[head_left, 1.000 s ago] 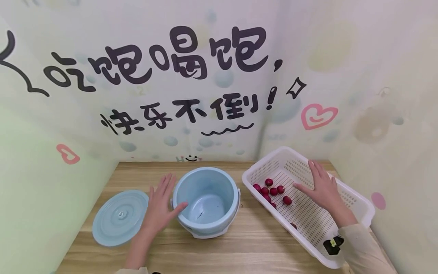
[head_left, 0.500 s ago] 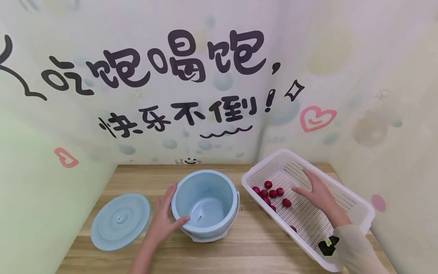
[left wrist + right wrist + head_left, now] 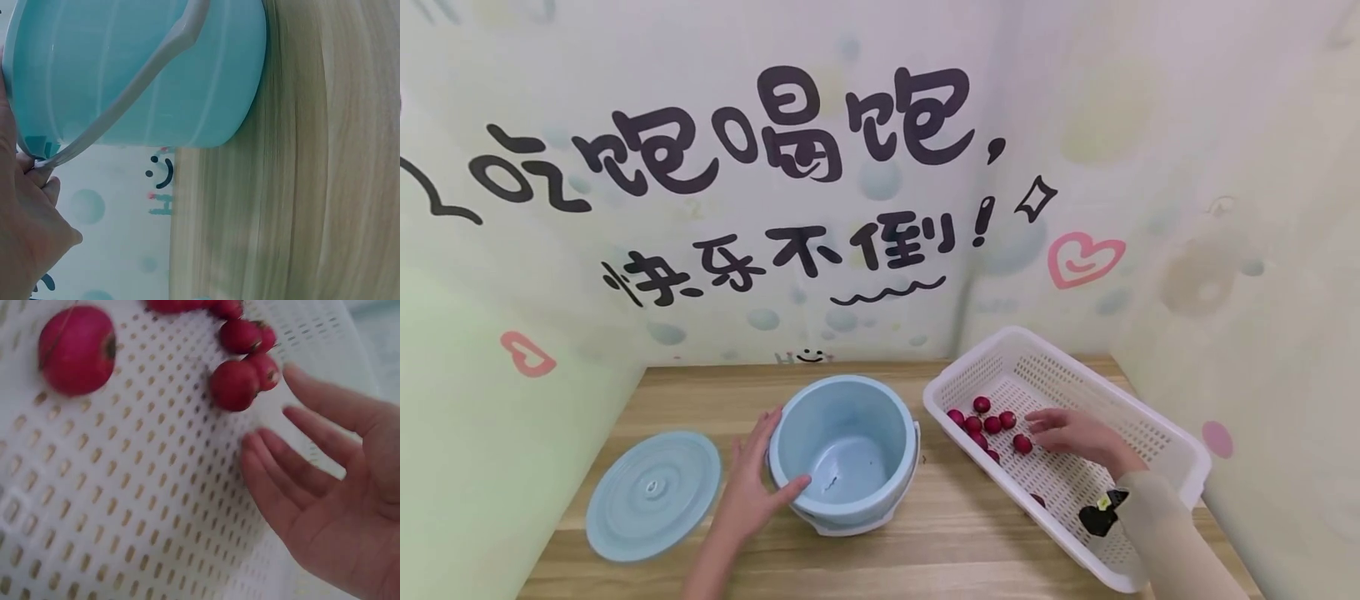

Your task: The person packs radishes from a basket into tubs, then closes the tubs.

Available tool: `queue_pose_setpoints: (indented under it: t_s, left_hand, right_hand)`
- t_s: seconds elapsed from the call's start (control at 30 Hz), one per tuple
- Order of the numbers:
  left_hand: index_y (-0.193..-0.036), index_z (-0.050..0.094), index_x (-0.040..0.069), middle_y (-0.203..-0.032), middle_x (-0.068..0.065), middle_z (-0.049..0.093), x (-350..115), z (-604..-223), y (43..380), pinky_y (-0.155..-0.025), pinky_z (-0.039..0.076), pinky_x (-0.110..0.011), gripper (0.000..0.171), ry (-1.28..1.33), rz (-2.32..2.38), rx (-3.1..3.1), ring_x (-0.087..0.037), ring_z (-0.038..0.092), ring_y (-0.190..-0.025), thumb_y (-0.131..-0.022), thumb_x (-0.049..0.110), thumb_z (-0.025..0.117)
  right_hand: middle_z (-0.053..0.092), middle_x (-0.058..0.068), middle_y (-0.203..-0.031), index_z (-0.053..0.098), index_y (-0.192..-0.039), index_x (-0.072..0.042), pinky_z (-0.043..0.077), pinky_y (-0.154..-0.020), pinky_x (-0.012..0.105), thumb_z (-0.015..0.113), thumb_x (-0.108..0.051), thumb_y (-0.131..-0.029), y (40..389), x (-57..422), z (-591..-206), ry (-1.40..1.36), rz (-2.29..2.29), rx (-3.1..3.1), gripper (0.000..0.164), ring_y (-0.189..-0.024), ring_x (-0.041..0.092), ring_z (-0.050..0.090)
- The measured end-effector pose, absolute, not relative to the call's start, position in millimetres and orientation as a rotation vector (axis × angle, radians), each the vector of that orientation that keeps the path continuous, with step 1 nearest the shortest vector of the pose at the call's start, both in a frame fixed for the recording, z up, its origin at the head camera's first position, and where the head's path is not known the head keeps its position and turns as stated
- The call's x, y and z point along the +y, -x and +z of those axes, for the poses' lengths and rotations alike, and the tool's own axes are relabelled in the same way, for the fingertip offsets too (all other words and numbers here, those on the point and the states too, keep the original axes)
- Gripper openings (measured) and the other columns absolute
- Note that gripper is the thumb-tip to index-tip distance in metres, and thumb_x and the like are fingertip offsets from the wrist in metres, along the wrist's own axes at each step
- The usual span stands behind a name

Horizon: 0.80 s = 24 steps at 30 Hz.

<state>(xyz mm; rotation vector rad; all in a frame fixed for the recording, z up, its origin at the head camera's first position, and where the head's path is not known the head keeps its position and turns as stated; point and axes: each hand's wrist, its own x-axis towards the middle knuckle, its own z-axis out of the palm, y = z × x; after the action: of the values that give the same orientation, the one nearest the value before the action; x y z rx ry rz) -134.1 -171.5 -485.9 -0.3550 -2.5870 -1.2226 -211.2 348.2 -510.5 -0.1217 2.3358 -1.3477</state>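
A light blue bucket (image 3: pixel 850 417) stands upright, its inside bare but for a small dark mark on the bottom. My left hand (image 3: pixel 748 487) holds its left rim, thumb over the edge and fingers along the outside. The left wrist view shows those fingers by the end of the pale handle (image 3: pixel 131 97). Over a white perforated basket (image 3: pixel 1067 533), my right hand (image 3: pixel 1075 435) is spread with slightly bent fingers and nothing in it. Several small red radishes (image 3: pixel 992 425) lie in the basket's left part; the fingertips are close to the nearest radish (image 3: pixel 1022 444).
A round blue lid (image 3: pixel 655 500) lies on the wooden table (image 3: pixel 925 558) left of the bucket. Walls with printed lettering (image 3: pixel 790 254) border the table at the back and both sides. A single radish (image 3: pixel 1037 501) lies by the basket's front wall.
My left hand has come up against the bucket's left rim and taken hold there. My right hand has moved lower and left toward the radishes, its fingers now pointing left. The view has shifted slightly.
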Motion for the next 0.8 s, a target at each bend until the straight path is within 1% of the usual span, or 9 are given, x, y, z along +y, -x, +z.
queue_pose_setpoints:
  t_s: [0.07, 0.13, 0.3, 0.4, 0.5, 0.57, 0.7, 0.8]
  left_hand:
    - [-0.154, 0.035, 0.008, -0.158, -0.017, 0.038, -171, -484, 135, -0.119, 0.002, -0.074, 0.099, 0.352, -1.217, -2.599, -0.047, 0.024, -0.149, -0.072, 0.041, 0.082]
    - [-0.154, 0.035, 0.011, -0.158, -0.018, 0.038, -170, -483, 135, -0.119, 0.002, -0.075, 0.099, 0.355, -1.213, -2.603, -0.047, 0.023, -0.149, -0.072, 0.041, 0.082]
    - [-0.155, 0.034, 0.015, -0.159, -0.016, 0.038, -169, -482, 135, -0.119, 0.002, -0.074, 0.098, 0.353, -1.223, -2.599, -0.045, 0.023, -0.150, -0.073, 0.040, 0.082]
    - [-0.155, 0.034, 0.015, -0.159, -0.016, 0.038, -169, -483, 134, -0.119, 0.002, -0.074, 0.098, 0.337, -1.222, -2.607, -0.043, 0.022, -0.151, -0.073, 0.040, 0.082]
    - [-0.155, 0.034, 0.015, -0.159, -0.016, 0.037, -170, -482, 131, -0.119, 0.002, -0.074, 0.098, 0.323, -1.226, -2.616, -0.043, 0.021, -0.151, -0.074, 0.041, 0.081]
    - [-0.155, 0.034, 0.014, -0.159, -0.017, 0.037, -170, -482, 130, -0.119, 0.003, -0.074, 0.097, 0.319, -1.236, -2.613, -0.044, 0.021, -0.151, -0.074, 0.041, 0.081]
    - [-0.155, 0.035, 0.014, -0.159, -0.016, 0.038, -170, -483, 130, -0.119, 0.005, -0.074, 0.097, 0.311, -1.237, -2.603, -0.043, 0.020, -0.151, -0.074, 0.040, 0.082]
    - [-0.155, 0.035, 0.014, -0.161, -0.015, 0.036, -169, -484, 131, -0.121, 0.008, -0.071, 0.096, 0.302, -1.243, -2.612, -0.041, 0.020, -0.152, -0.074, 0.038, 0.082]
  right_hand:
    - [0.057, 0.029, -0.129, 0.046, -0.139, 0.012, 0.056, -0.091, 0.025, 0.067, -0.013, -0.093, 214, 352, -517, 0.154, -1.400, 2.226, 0.057, -0.105, 0.011, 0.063]
    - [0.062, 0.024, -0.123, 0.047, -0.136, 0.016, 0.055, -0.085, 0.019, 0.068, -0.010, -0.091, 217, 355, -523, 0.191, -1.440, 2.175, 0.056, -0.097, 0.003, 0.062]
    - [0.072, 0.011, -0.111, 0.051, -0.128, 0.019, 0.057, -0.082, 0.019, 0.068, -0.006, -0.091, 218, 354, -530, 0.212, -1.477, 2.127, 0.047, -0.091, 0.003, 0.067]
    - [0.075, 0.005, -0.106, 0.057, -0.124, 0.017, 0.057, -0.079, 0.019, 0.070, -0.008, -0.090, 218, 350, -532, 0.207, -1.452, 2.151, 0.044, -0.087, 0.002, 0.067]
    - [0.076, 0.003, -0.104, 0.062, -0.121, 0.013, 0.056, -0.075, 0.019, 0.072, -0.010, -0.089, 219, 346, -534, 0.205, -1.402, 2.213, 0.041, -0.084, 0.000, 0.066]
    - [0.076, 0.004, -0.105, 0.064, -0.121, 0.011, 0.056, -0.074, 0.019, 0.072, -0.011, -0.089, 219, 346, -535, 0.205, -1.373, 2.245, 0.040, -0.084, 0.001, 0.066]
    - [0.076, 0.006, -0.109, 0.064, -0.123, 0.009, 0.056, -0.077, 0.020, 0.070, -0.012, -0.091, 219, 346, -537, 0.167, -1.399, 2.214, 0.039, -0.088, 0.002, 0.066]
    - [0.076, 0.006, -0.111, 0.064, -0.124, 0.008, 0.055, -0.079, 0.021, 0.069, -0.013, -0.092, 216, 346, -539, 0.135, -1.417, 2.190, 0.039, -0.090, 0.002, 0.065]
